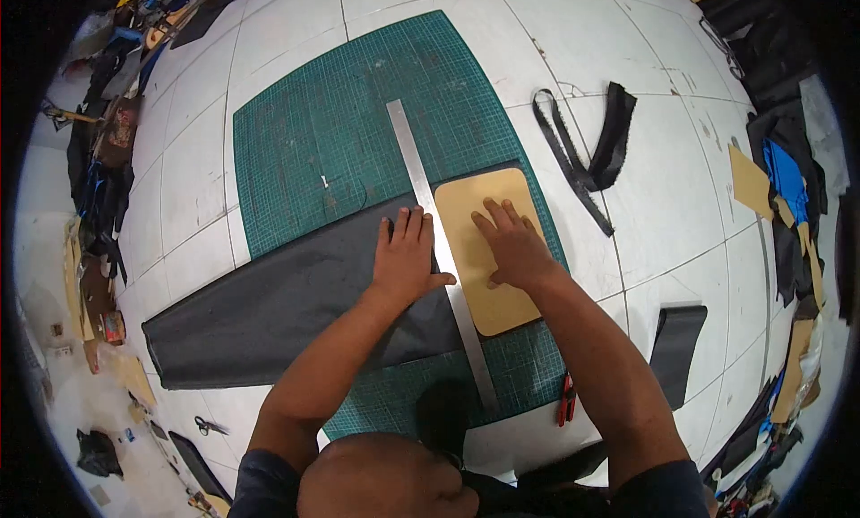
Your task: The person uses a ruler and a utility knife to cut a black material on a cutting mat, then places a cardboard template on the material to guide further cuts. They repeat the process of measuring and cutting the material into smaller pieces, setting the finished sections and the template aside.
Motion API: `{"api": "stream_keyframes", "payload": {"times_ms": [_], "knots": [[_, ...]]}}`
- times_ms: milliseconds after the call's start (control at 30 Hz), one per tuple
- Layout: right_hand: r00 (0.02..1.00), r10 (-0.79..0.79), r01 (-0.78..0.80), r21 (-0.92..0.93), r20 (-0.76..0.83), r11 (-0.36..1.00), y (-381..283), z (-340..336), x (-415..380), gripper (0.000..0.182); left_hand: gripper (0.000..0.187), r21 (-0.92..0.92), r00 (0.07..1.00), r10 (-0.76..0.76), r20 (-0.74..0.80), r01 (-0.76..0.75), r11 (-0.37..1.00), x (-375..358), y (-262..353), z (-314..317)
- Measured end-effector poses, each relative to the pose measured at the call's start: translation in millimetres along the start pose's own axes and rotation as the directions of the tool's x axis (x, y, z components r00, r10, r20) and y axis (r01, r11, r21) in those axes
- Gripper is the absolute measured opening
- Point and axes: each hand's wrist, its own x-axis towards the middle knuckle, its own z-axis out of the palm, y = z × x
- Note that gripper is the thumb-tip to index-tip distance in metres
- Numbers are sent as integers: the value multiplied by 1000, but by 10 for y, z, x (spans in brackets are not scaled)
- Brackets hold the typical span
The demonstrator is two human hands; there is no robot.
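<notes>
My left hand [405, 263] lies spread on a dark grey sheet of material [296, 294], with the thumb over a long metal ruler [413, 155]. My right hand [518, 249] presses, fingers apart, on a tan board with rounded corners [479, 308]. The ruler runs along the board's left edge and crosses the dark sheet at a slant. Part of the dark sheet shows past the board's top edge. Beneath everything is a green cutting mat [313, 133] with grid lines.
Black strips [587, 169] lie on the white tiled floor [573, 43] to the right. A folded black piece [676, 352] and a red-handled tool [567, 402] are by my right arm. Scissors [210, 426] lie at lower left. Piled scraps line both sides.
</notes>
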Motion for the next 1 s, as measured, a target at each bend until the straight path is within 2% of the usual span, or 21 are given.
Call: {"api": "stream_keyframes", "payload": {"times_ms": [67,167,267,367,667,867,1000], "knots": [[1000,4,-4,0,4,1000,0,7,3,119,115,-56,1000,-10,26,11,998,32,-16,72],[1000,-2,2,-29,2,1000,0,19,20,120,122,-75,998,-16,55,20,997,42,-13,88],[1000,-2,2,-35,-8,999,16,28,24,122,132,-81,989,-9,149,22,996,1,15,-50],[1000,0,0,-17,-12,1000,17,50,26,123,138,-129,993,-5,121,21,991,9,-1,1],[1000,-11,11,16,-16,1000,33,67,14,121,138,-176,999,33,43,-25,984,-40,-29,-9],[1000,-10,10,7,0,1000,26,35,15,121,138,-150,995,34,89,-21,988,-11,-31,-23],[1000,-14,14,-1,-12,1000,21,44,7,121,140,-45,983,22,180,-14,999,18,14,-73]]}}
